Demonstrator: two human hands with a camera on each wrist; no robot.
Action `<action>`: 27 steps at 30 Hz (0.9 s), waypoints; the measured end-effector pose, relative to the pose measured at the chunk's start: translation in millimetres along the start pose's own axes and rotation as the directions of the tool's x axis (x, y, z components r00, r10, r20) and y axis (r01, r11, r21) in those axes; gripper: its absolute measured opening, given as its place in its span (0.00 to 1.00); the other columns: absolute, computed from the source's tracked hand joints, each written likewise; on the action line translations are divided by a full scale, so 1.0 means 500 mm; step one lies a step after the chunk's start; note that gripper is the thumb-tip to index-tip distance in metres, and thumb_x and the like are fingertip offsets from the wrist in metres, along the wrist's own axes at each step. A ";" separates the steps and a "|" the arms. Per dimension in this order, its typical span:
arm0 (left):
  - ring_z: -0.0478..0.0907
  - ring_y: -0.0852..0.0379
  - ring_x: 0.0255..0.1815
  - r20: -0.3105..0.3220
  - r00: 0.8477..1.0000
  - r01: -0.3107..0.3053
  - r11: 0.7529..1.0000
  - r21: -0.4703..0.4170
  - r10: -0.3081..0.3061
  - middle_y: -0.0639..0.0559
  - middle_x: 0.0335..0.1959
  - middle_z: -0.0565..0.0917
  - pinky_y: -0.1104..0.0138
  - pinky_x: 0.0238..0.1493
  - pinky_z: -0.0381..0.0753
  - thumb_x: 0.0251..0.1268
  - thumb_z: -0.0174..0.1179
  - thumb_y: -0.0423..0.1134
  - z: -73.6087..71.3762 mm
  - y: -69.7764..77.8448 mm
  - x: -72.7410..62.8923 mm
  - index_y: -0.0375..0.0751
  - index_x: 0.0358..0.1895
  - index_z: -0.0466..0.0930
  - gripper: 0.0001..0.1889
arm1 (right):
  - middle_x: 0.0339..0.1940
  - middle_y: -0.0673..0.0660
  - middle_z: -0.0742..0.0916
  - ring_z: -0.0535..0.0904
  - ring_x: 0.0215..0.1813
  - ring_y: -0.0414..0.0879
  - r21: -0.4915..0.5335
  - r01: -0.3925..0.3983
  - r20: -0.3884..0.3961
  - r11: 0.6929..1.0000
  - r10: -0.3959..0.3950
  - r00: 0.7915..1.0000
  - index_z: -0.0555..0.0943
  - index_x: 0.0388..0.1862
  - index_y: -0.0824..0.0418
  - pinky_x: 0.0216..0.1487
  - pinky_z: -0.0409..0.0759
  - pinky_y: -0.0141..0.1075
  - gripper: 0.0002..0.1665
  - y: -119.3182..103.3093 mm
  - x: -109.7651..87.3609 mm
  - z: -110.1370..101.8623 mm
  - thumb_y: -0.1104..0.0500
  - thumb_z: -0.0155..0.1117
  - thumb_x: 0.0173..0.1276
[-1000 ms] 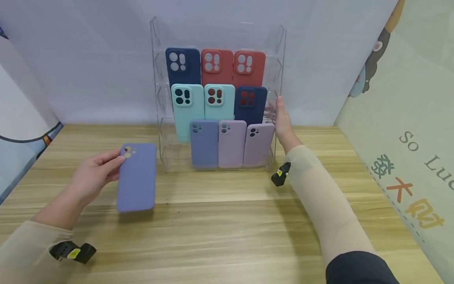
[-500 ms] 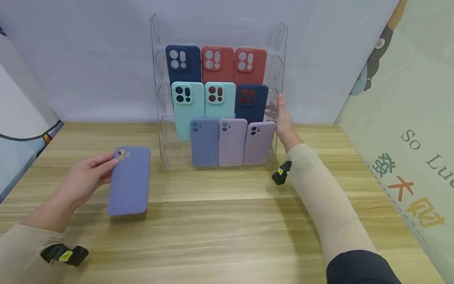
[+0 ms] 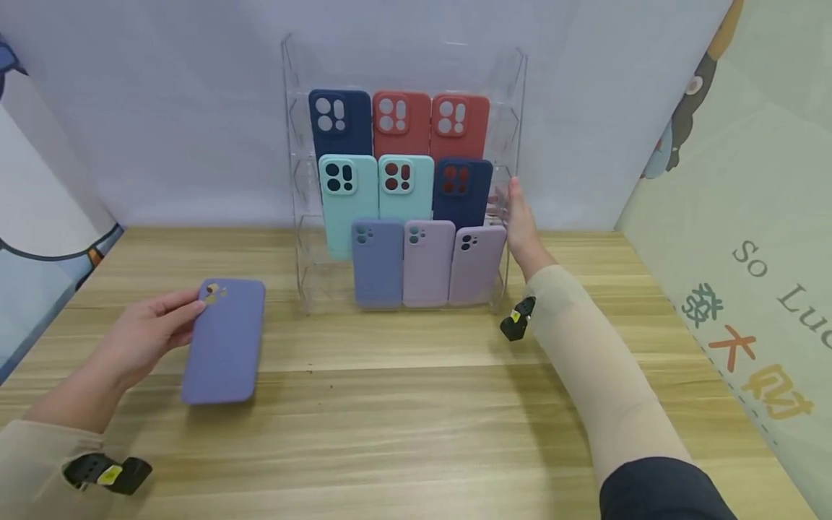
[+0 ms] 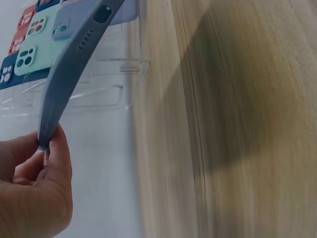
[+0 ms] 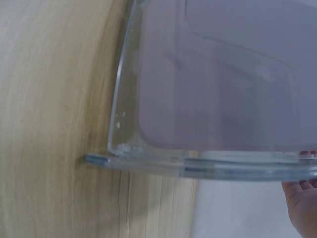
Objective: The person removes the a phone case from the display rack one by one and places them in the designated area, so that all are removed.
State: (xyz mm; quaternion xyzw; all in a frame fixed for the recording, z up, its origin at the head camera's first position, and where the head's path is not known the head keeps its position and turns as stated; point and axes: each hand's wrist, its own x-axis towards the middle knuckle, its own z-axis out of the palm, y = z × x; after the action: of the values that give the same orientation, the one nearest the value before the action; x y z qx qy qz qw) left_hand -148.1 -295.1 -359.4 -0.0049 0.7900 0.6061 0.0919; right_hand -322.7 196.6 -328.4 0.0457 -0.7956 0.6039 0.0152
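My left hand point(image 3: 139, 336) pinches a lavender-blue phone case point(image 3: 225, 347) by its upper left edge, beside the camera holes. The case is held tilted over the table, left of a clear acrylic display rack point(image 3: 328, 289). In the left wrist view, thumb and fingers of the left hand point(image 4: 37, 188) clasp one end of the case point(image 4: 69, 69), seen side-on. My right hand point(image 3: 522, 224) grips the rack's right side, its fingers partly seen through the acrylic. Only part of the right hand point(image 5: 304, 208) shows in the right wrist view, against the rack's side panel point(image 5: 223, 168).
The rack bears three tiers of cases: navy point(image 3: 354, 137) and red point(image 3: 401, 144) on top, mint point(image 3: 351, 217) and navy in the middle, blue-purple point(image 3: 378, 274) and pale lilac point(image 3: 425, 274) at the bottom. A white backdrop point(image 3: 201, 144) hangs behind the wooden table point(image 3: 403, 419).
My left hand has drawn the lavender-blue phone case leftward and toward me, away from the rack. The right hand stays at the rack's right side.
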 end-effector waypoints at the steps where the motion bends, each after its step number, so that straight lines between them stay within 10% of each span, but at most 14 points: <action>1: 0.74 0.77 0.41 -0.001 1.000 0.004 1.000 0.018 -0.004 0.78 0.42 0.73 0.77 0.39 0.79 0.71 0.49 0.45 -0.001 -0.002 0.000 0.22 0.69 0.47 0.35 | 0.70 0.62 0.66 0.58 0.70 0.55 -0.004 -0.003 -0.001 1.000 0.003 1.000 0.54 0.73 0.64 0.71 0.54 0.42 0.46 0.001 0.000 -0.001 0.33 0.17 0.72; 27: 0.74 0.78 0.39 0.034 0.998 0.052 0.997 0.049 -0.053 0.80 0.40 0.72 0.76 0.37 0.79 0.73 0.47 0.43 -0.063 -0.051 0.005 0.18 0.67 0.42 0.36 | 0.71 0.61 0.64 0.57 0.71 0.54 0.010 0.001 -0.016 1.000 -0.001 1.000 0.55 0.73 0.64 0.71 0.53 0.42 0.45 0.007 0.006 -0.003 0.33 0.19 0.72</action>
State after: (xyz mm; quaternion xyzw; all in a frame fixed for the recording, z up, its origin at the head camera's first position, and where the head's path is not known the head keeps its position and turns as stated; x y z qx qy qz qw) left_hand -151.9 -331.6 -376.3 -0.0128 0.8023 0.5842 0.1218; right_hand -326.1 198.9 -331.2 0.0415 -0.7924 0.6082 0.0218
